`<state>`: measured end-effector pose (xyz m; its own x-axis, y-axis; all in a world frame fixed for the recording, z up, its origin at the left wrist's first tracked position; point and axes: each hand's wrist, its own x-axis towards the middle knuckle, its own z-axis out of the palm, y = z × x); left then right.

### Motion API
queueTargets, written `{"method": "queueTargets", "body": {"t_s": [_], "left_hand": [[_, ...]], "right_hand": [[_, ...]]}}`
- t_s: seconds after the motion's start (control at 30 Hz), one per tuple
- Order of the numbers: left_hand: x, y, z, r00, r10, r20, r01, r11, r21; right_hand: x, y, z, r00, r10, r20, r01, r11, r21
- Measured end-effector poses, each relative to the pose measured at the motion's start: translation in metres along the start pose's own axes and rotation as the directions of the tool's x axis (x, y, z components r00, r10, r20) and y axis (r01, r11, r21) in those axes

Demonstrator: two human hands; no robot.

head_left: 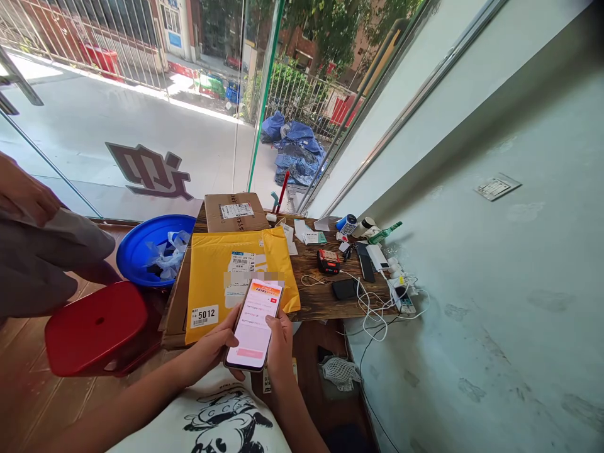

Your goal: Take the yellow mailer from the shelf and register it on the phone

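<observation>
- Both hands hold a smartphone point(255, 324) low in the view, about 6 o'clock from the yellow mailer. Left hand point(212, 349) cups the phone's left edge and back, fingers wrapped under; right hand point(279, 343) clasps the right edge with the thumb resting on the glass near the side. Neither hand is spread; both are closed on the phone.
- Phone sits over the near edge of the table point(325, 302), screen lit, tilted up toward the camera.
- Risk, judged: the glass slab is smooth and held only by its edges, so a shift of the thumb could let it slide out and drop to the wood floor.
- Risk: the yellow padded mailer point(236, 277) overhangs the table's near edge on a flattened carton; a nudge from the forearms could tip it off.
- Risk: white cables point(372, 308) loop off the table at 3 o'clock of the phone; a snag could drag the power strip point(401, 292) and the small devices beside it.
- Mailer: glossy plastic film, soft, slightly puffed, printed labels, one reading 5012.
- Cardboard box point(236, 212) at 12 o'clock of the mailer: matte brown, taped, rigid.
- Table top: dark, rough-grained planks.
- Blue basin point(141, 245) at 10 o'clock: round, smooth plastic, holding crumpled clear bags.
- Red stool point(94, 327) at 9 o'clock: glossy moulded plastic, rounded corners.
- Another person's hand point(23, 195) and grey sleeve show at far left.
</observation>
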<state>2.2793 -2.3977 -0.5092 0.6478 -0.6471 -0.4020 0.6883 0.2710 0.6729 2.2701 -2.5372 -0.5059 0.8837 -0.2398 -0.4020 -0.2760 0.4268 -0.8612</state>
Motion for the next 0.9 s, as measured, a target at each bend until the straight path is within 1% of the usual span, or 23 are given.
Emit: {"method": "queueTargets", "body": {"t_s": [0.1,0.17,0.2,0.33,0.43,0.53,0.67,0.73,0.9], "left_hand": [[0.0,-0.001,0.0,1.0,0.004,-0.003,-0.004,1.0,0.003],[0.0,-0.001,0.0,1.0,0.005,-0.011,-0.005,1.0,0.016],[0.0,0.0,0.0,1.0,0.004,-0.015,-0.004,1.0,0.025],[0.001,0.0,-0.001,1.0,0.009,-0.009,-0.009,0.999,0.034],[0.001,0.0,-0.003,1.0,0.021,0.016,-0.021,1.0,0.01],[0.001,0.0,-0.005,1.0,0.018,0.025,-0.018,1.0,0.006],[0.001,-0.001,-0.009,0.999,0.005,0.053,-0.006,1.0,0.018],[0.002,-0.002,-0.011,0.998,0.006,0.059,-0.007,1.0,0.021],[0.002,-0.005,-0.01,1.0,0.013,0.018,-0.013,1.0,0.011]], "right_hand": [[0.0,-0.002,0.001,0.999,0.009,-0.035,-0.007,0.998,0.069],[0.001,-0.003,0.002,0.997,0.004,-0.072,0.0,0.998,0.063],[0.002,-0.003,0.002,0.997,0.0,-0.073,0.004,0.999,0.053],[0.003,-0.002,0.001,0.999,-0.028,0.021,0.028,1.0,0.007],[0.003,-0.001,-0.001,0.998,-0.048,0.051,0.049,0.999,-0.014],[0.002,-0.001,0.0,0.998,-0.044,0.044,0.044,0.999,0.007],[0.001,-0.002,0.002,0.999,-0.032,-0.009,0.033,0.996,0.083],[0.001,-0.002,0.002,0.999,-0.033,-0.024,0.035,0.997,0.074],[0.002,-0.003,0.003,0.999,-0.044,0.007,0.043,0.999,0.007]]}}
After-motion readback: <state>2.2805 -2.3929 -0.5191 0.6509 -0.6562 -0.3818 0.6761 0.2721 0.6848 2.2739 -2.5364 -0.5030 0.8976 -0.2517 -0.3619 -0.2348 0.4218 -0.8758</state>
